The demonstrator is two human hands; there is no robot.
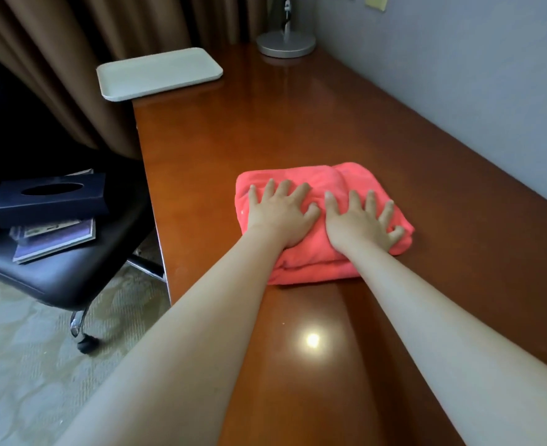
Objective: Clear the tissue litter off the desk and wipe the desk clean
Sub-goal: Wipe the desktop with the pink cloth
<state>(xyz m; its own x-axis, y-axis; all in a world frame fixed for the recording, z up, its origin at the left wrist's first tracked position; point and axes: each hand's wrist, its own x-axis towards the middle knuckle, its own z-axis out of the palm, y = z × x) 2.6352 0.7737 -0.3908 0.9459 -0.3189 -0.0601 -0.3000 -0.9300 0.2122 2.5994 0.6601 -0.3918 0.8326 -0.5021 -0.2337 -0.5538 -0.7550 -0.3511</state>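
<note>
A folded pink cloth [323, 220] lay flat in the middle of the brown desk [330, 117]. The person's left hand [281, 217] and right hand [362, 223] pressed down on top of it, side by side, fingers spread wide and mostly straight. A white tray [159, 73] sat at the far left corner of the desk, near a lamp base [285, 43]. A dark tissue box [48, 197] rested on books [54, 236] on a black chair [56, 278] beside the desk.
</note>
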